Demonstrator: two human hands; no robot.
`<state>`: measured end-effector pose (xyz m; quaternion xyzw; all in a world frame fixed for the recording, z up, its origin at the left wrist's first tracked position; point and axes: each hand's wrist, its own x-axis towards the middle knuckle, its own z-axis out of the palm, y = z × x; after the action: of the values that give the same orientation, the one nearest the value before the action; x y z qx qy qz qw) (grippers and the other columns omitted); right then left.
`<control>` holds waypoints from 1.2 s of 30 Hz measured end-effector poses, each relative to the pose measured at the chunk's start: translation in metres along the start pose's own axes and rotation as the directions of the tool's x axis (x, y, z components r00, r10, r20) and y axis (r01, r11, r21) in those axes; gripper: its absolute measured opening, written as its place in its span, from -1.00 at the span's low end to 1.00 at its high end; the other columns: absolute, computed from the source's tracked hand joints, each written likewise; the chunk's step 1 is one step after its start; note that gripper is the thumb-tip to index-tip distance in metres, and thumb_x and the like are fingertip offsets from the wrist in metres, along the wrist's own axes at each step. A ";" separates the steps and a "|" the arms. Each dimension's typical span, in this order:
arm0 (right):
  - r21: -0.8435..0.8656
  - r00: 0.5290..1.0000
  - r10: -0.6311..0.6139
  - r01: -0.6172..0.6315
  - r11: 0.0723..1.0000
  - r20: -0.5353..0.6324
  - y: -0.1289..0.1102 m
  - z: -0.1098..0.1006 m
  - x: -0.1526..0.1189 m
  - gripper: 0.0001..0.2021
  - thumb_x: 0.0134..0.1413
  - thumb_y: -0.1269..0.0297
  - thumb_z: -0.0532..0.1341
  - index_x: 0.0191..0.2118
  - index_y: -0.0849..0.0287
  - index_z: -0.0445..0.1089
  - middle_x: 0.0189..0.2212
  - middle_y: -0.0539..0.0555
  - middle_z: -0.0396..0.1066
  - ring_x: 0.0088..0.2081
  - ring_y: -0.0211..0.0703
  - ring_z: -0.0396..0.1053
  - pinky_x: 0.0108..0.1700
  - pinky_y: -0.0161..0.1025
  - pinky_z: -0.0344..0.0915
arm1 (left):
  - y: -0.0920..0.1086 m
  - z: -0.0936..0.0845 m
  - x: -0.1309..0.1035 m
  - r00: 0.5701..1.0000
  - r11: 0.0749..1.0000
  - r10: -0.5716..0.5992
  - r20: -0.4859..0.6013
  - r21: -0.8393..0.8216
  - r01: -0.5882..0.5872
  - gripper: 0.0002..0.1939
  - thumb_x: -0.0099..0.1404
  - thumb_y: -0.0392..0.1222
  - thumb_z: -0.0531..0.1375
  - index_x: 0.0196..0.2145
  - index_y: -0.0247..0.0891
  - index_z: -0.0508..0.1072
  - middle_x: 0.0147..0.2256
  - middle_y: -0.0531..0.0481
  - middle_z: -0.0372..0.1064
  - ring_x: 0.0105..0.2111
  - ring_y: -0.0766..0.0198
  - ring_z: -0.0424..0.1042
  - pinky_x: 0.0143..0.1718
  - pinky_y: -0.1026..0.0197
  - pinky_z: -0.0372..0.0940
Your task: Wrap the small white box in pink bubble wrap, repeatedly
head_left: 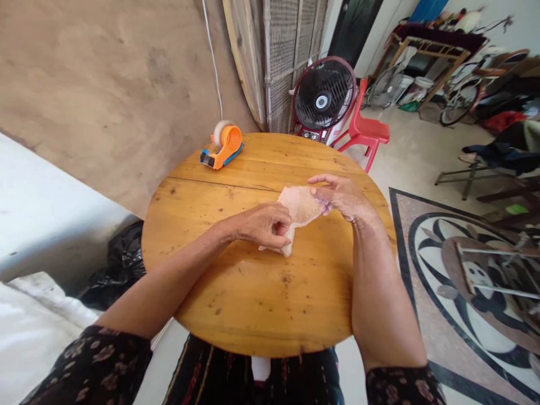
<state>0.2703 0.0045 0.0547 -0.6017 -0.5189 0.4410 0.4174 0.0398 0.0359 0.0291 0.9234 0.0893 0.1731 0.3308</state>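
A thin, pale pinkish translucent sheet lies crumpled near the middle of the round wooden table. My left hand is closed over its left part, with the fingers curled and the thumb pressed towards them. On the sheet's right end, my right hand pinches the edge between thumb and fingers, the index finger stretched out. The lower end of the sheet hangs out below my left hand onto the wood.
An orange tape dispenser with a tape roll stands at the table's back left edge. Behind the table are a fan and a red plastic chair. A black plastic bag lies left of the table, beside the wall.
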 end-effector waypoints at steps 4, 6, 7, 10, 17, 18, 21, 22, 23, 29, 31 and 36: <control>-0.007 0.999 -0.005 0.005 1.000 0.054 -0.003 0.002 -0.002 -0.65 -0.07 0.27 0.34 -0.09 0.17 0.50 -0.70 -0.11 0.32 -0.68 -0.30 0.25 -0.62 -0.32 0.24 | 0.000 0.000 0.000 1.000 1.000 0.006 0.001 -0.007 -0.006 -0.76 0.10 -0.28 0.21 -0.62 -0.27 0.22 -0.55 0.10 0.22 -0.48 0.39 0.19 -0.37 0.29 0.13; -0.007 0.995 -0.028 0.029 1.000 0.097 -0.003 0.002 -0.003 -0.64 -0.06 0.28 0.32 -0.06 0.16 0.52 -0.68 -0.11 0.32 -0.67 -0.32 0.24 -0.60 -0.33 0.24 | 0.000 0.000 0.000 1.000 1.000 0.017 -0.005 -0.001 -0.017 -0.75 0.11 -0.27 0.21 -0.63 -0.27 0.22 -0.55 0.10 0.22 -0.49 0.39 0.19 -0.36 0.28 0.14; -0.009 0.992 -0.045 0.047 0.999 0.119 -0.003 0.002 -0.003 -0.63 -0.04 0.28 0.31 -0.05 0.15 0.52 -0.67 -0.11 0.32 -0.66 -0.33 0.23 -0.59 -0.33 0.24 | 0.000 0.000 0.000 1.000 1.000 0.020 -0.007 0.001 -0.020 -0.75 0.11 -0.26 0.21 -0.63 -0.27 0.22 -0.55 0.10 0.22 -0.49 0.39 0.19 -0.36 0.28 0.14; -0.022 0.981 -0.097 0.102 0.995 0.170 -0.002 0.001 -0.003 -0.63 0.00 0.27 0.29 -0.01 0.12 0.53 -0.63 -0.11 0.31 -0.64 -0.36 0.21 -0.56 -0.35 0.22 | -0.001 0.000 0.000 1.000 1.000 0.022 -0.002 0.002 -0.022 -0.76 0.11 -0.26 0.21 -0.62 -0.27 0.22 -0.54 0.10 0.23 -0.48 0.39 0.19 -0.35 0.28 0.15; -0.101 0.925 -0.166 0.212 0.972 0.342 -0.007 0.002 -0.008 -0.62 0.03 0.27 0.25 0.00 0.12 0.54 -0.61 -0.11 0.31 -0.59 -0.35 0.21 -0.49 -0.35 0.19 | -0.002 0.001 -0.001 1.000 1.000 0.010 -0.004 0.001 -0.010 -0.76 0.11 -0.26 0.20 -0.62 -0.27 0.21 -0.55 0.10 0.23 -0.47 0.38 0.19 -0.35 0.29 0.14; -0.106 0.923 -0.180 0.228 0.968 0.341 -0.008 0.003 -0.008 -0.62 0.03 0.27 0.24 0.00 0.12 0.54 -0.61 -0.11 0.30 -0.59 -0.35 0.20 -0.49 -0.35 0.19 | -0.001 0.001 -0.001 1.000 1.000 0.010 -0.005 0.005 -0.010 -0.76 0.11 -0.26 0.20 -0.61 -0.27 0.22 -0.54 0.10 0.23 -0.47 0.38 0.19 -0.35 0.29 0.14; -0.120 0.924 -0.203 0.253 0.960 0.324 -0.010 0.004 -0.009 -0.65 0.03 0.27 0.22 -0.05 0.13 0.56 -0.64 -0.12 0.27 -0.60 -0.36 0.18 -0.50 -0.35 0.16 | 0.000 0.001 -0.002 1.000 1.000 -0.006 -0.010 0.025 0.006 -0.78 0.10 -0.26 0.22 -0.59 -0.27 0.24 -0.52 0.10 0.22 -0.47 0.39 0.19 -0.35 0.29 0.15; -0.125 0.925 -0.203 0.254 0.959 0.321 -0.010 0.005 -0.009 -0.67 0.03 0.27 0.22 -0.08 0.14 0.57 -0.65 -0.12 0.27 -0.60 -0.36 0.18 -0.51 -0.35 0.16 | 0.001 0.002 -0.002 1.000 0.999 -0.016 -0.012 0.030 0.017 -0.79 0.10 -0.26 0.22 -0.58 -0.27 0.25 -0.50 0.10 0.22 -0.46 0.39 0.20 -0.35 0.29 0.15; -0.132 0.928 -0.200 0.251 0.959 0.315 -0.009 0.005 -0.008 -0.69 0.03 0.27 0.22 -0.11 0.15 0.58 -0.65 -0.12 0.27 -0.61 -0.36 0.18 -0.51 -0.35 0.16 | 0.001 0.002 -0.003 1.000 0.999 -0.026 -0.013 0.033 0.026 -0.80 0.10 -0.26 0.22 -0.58 -0.27 0.26 -0.48 0.10 0.23 -0.45 0.39 0.21 -0.35 0.29 0.16; -0.171 0.961 -0.192 0.227 0.959 0.198 -0.006 0.004 -0.004 -0.81 0.00 0.29 0.25 -0.26 0.18 0.57 -0.62 -0.10 0.33 -0.63 -0.38 0.19 -0.54 -0.36 0.12 | 0.000 0.005 -0.005 0.998 0.999 -0.041 -0.042 0.022 0.042 -0.82 0.09 -0.26 0.24 -0.57 -0.28 0.30 -0.25 -0.04 0.30 -0.25 0.28 0.34 -0.23 0.25 0.26; -0.163 0.967 -0.200 0.225 0.961 0.158 -0.004 0.005 -0.002 -0.84 0.01 0.26 0.26 -0.29 0.17 0.55 -0.59 -0.08 0.35 -0.63 -0.38 0.19 -0.54 -0.35 0.12 | 0.000 0.005 -0.006 0.997 0.998 -0.051 -0.055 0.028 0.053 -0.83 0.08 -0.27 0.26 -0.56 -0.28 0.31 -0.15 -0.09 0.31 -0.10 0.18 0.36 -0.14 0.20 0.29; -0.136 0.965 -0.232 0.248 0.959 0.123 -0.002 0.006 0.001 -0.83 0.05 0.16 0.27 -0.35 0.15 0.53 -0.57 -0.06 0.36 -0.61 -0.36 0.17 -0.53 -0.33 0.13 | -0.003 0.005 -0.007 0.998 0.997 -0.060 -0.034 0.038 0.062 -0.83 0.09 -0.28 0.27 -0.53 -0.26 0.31 -0.07 -0.16 0.33 0.22 -0.02 0.19 0.02 0.10 0.28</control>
<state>0.2640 0.0059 0.0545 -0.5396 -0.6415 0.3778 0.3932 0.0351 0.0333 0.0224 0.9234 0.1262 0.1764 0.3166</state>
